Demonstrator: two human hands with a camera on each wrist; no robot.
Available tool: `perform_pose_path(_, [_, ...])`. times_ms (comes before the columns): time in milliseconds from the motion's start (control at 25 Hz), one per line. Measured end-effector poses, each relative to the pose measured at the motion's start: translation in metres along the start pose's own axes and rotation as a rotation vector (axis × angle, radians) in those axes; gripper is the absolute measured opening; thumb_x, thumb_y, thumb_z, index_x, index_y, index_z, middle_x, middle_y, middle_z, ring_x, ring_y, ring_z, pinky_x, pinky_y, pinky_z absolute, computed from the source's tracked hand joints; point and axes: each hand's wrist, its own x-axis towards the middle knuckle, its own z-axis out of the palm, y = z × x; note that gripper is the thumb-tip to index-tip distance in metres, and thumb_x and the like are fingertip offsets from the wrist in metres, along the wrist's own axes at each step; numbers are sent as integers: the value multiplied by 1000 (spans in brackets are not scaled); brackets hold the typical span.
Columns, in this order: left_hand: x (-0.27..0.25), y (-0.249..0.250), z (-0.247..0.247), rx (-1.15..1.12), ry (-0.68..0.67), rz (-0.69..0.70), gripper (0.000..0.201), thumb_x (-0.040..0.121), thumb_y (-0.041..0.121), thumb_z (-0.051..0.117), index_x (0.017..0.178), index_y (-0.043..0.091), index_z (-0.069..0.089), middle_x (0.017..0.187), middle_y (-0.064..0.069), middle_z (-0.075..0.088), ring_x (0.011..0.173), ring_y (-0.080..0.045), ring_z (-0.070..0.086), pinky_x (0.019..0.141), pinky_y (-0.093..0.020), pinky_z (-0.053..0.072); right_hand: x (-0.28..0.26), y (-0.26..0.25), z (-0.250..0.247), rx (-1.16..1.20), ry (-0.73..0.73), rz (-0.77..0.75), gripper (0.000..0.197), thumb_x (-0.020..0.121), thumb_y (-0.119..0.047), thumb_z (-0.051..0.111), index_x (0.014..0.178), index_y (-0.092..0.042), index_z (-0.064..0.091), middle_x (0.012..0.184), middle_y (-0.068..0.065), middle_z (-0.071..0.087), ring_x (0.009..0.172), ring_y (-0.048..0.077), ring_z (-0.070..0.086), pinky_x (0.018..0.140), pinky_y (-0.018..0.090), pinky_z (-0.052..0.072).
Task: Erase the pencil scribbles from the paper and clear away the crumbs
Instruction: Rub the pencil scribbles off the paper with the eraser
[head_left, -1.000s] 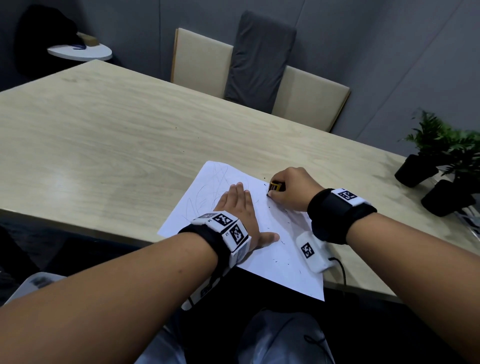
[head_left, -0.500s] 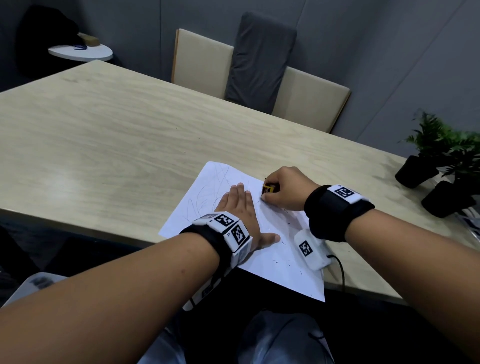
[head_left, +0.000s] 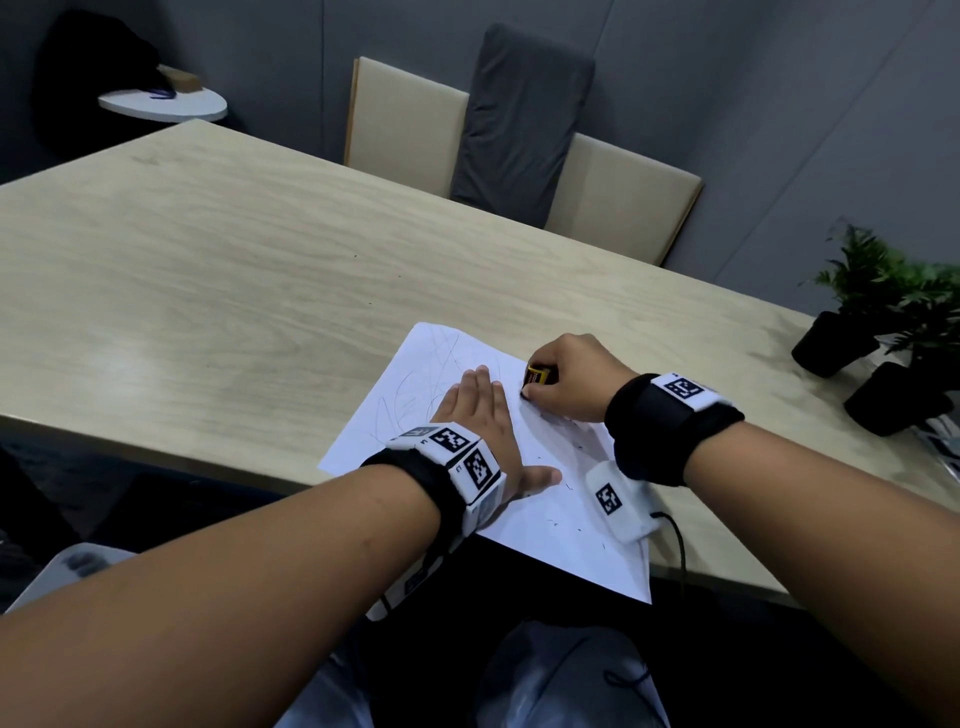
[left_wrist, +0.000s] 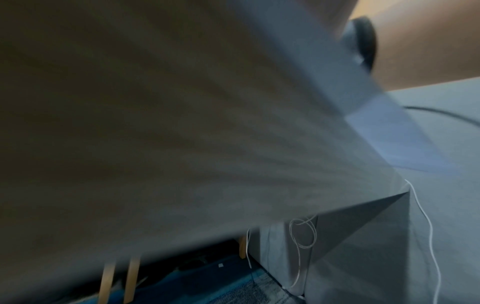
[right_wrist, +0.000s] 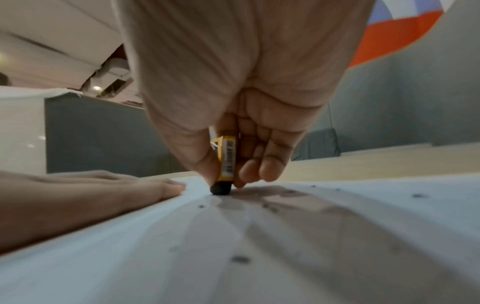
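Barcode label on yellow-sleeved eraser (right_wrist: 225, 162) in right hand (right_wrist: 241, 86); digits unreadable.

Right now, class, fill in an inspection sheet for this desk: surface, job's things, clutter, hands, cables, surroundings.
Surface: light wood-grain table.
Job's things: white paper sheet with pencil scribbles on its far-left part; dark eraser crumbs on its near part; yellow-sleeved dark eraser, tip on the paper.
Clutter: nothing seen.
Hands: left hand flat on the paper; right hand pinches the eraser.
Cables: black cable at the near edge; white cords below.
Surroundings: beige and grey chairs, potted plants.
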Motion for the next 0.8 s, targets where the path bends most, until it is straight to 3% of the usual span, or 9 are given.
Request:
perform_pose_path(80, [-1, 0, 1, 8, -5, -6, 117, 83, 80, 35, 151, 0, -15, 159, -19, -22, 148, -31, -18, 121, -41, -7, 3, 4, -4, -6, 21, 42, 14, 80, -19, 64, 81, -7, 71, 78, 9, 69, 74, 25, 63, 63, 32, 52])
perform_pose_path(160, [-1, 0, -1, 13, -8, -5, 116, 83, 80, 35, 151, 0, -14, 159, -19, -22, 148, -31, -18, 121, -41, -6, -2, 0, -3, 9, -49, 3, 14, 79, -19, 65, 82, -7, 72, 77, 10, 69, 66, 21, 60, 62, 33, 53])
perform_pose_path(240, [0, 0, 0, 12, -1, -3, 117, 82, 81, 34, 152, 0, -14, 159, -20, -21, 148, -31, -18, 120, -40, -7, -10, -3, 1, 15, -97, -51, 15, 79, -20, 66, 82, -7, 72, 79, 11, 70, 68, 24, 61, 63, 35, 53])
perform_pose_path(440, [-1, 0, 0, 7, -4, -4, 117, 83, 80, 35, 151, -1, -14, 159, -20, -21, 148, -31, -17, 120, -41, -6, -1, 9, -5, 6, 12, 67, 11, 79, -19, 63, 79, -11, 71, 79, 7, 69, 77, 25, 65, 66, 34, 54])
perform_pose_path(600, [0, -1, -1, 11, -20, -2, 117, 83, 81, 34, 151, 0, -15, 159, -20, -22, 148, -31, -19, 120, -41, -7, -15, -2, 0, 38, -117, -20, 10, 79, -20, 67, 80, -11, 72, 78, 7, 70, 68, 18, 62, 62, 32, 53])
perform_pose_path(800, [-1, -1, -2, 8, -31, 4, 117, 83, 81, 34, 151, 0, -15, 159, -19, -22, 148, -30, -19, 121, -41, -7, -9, 10, -6, 6, 5, 57, 12, 81, -19, 64, 82, -10, 73, 80, 6, 71, 80, 23, 65, 67, 33, 53])
